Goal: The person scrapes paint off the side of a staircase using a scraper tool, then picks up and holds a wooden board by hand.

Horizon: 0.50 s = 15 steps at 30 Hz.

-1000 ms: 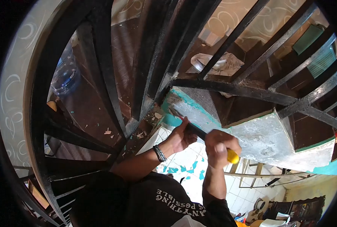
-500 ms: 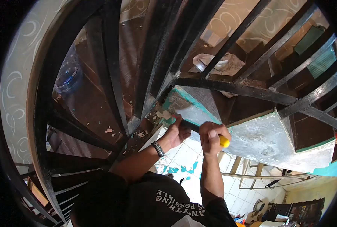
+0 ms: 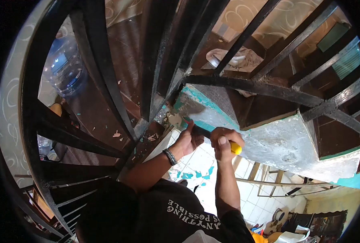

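Note:
My right hand (image 3: 225,141) is wrapped around a long scraper (image 3: 202,131) with a dark shaft and a yellow handle end (image 3: 236,149). At its front part, my left hand (image 3: 188,141) holds the shaft between thumb and curled fingers. The scraper's tip lies against the staircase side panel (image 3: 277,141), by its upper left edge, where turquoise paint (image 3: 204,103) borders bare grey. The exact shape of the blade is hidden by my left hand. Loose peeled paint (image 3: 174,119) hangs beside the tip.
Black metal railing bars (image 3: 103,77) surround the brown steps, where paint flakes (image 3: 117,134) lie scattered. A large clear water bottle (image 3: 64,69) stands behind bars at left. A crumpled cloth (image 3: 250,58) rests on an upper step. Turquoise chips (image 3: 187,175) litter the white tiled floor (image 3: 244,202) below.
The view has shifted, bringing more of the water bottle into sight at left. My right hand and the handle sit slightly further left; both hands keep hold of the scraper.

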### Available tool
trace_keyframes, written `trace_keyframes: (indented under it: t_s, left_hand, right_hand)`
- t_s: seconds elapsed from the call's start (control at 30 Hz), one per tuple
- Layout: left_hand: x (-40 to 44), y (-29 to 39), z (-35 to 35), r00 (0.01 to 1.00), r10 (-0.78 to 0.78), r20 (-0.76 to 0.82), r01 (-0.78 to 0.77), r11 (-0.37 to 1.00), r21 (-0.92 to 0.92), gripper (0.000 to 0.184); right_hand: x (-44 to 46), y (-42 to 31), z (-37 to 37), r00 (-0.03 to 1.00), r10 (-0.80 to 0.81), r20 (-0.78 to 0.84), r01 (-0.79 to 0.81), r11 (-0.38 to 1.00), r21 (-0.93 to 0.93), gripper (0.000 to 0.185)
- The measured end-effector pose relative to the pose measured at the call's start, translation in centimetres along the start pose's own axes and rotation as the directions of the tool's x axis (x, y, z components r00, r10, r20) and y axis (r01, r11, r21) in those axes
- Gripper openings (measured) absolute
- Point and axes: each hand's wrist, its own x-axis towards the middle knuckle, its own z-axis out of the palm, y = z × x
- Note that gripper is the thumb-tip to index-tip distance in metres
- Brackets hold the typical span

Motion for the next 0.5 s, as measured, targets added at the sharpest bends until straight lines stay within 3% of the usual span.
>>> trace_keyframes:
  t_s: [0.1,0.17,0.2,0.23,0.27,0.3,0.33,0.43,0.5]
  left_hand:
    - [-0.6,0.2,-0.2,0.999,-0.044,0.030,0.043,0.999,0.028,0.046]
    - [-3.0,0.5,1.3,0.997,-0.079,-0.001,0.076,0.954,0.289,0.048]
    - [-3.4,1.1,0.8,0.997,-0.083,0.000,0.080,0.953,0.291,0.048]
    - [-4.0,2.1,0.1,1.000,0.031,0.002,-0.026,0.814,0.580,0.047]
    - [-4.5,3.0,-0.6,0.990,0.135,0.040,-0.111,0.579,0.808,0.046]
    - [-3.9,3.8,-1.5,0.897,0.363,0.251,-0.361,0.276,0.891,0.042]
    - [-3.4,5.1,-0.9,0.718,0.490,0.494,-0.522,-0.089,0.848,0.038]
    - [-3.8,9.1,1.1,0.731,0.556,0.395,-0.047,-0.536,0.843,0.032]
    - [-0.5,10.6,-2.0,0.763,0.523,0.379,0.020,-0.605,0.796,0.034]
  right_hand:
    - [-0.1,-1.1,-0.4,0.999,-0.030,0.025,0.031,0.999,-0.027,0.021]
    - [0.3,-3.4,-0.6,0.991,-0.126,0.051,0.130,0.986,-0.106,0.022]
    - [0.2,-4.3,-1.0,0.987,-0.153,0.037,0.156,0.984,-0.084,0.022]
    - [0.1,-5.1,-1.6,0.981,-0.194,0.033,0.195,0.979,-0.059,0.022]
    - [-0.1,-5.7,-2.1,0.972,-0.232,0.025,0.233,0.972,-0.037,0.022]
    - [-0.4,-6.3,-2.6,0.972,-0.234,0.007,0.235,0.971,-0.036,0.021]
    - [-0.8,-6.7,-2.9,0.971,-0.237,-0.010,0.237,0.971,-0.032,0.021]
    - [-2.0,-7.3,-3.4,0.970,-0.228,-0.088,0.225,0.973,-0.049,0.021]
    - [-3.1,-7.3,-3.8,0.961,-0.213,-0.178,0.212,0.977,-0.023,0.024]
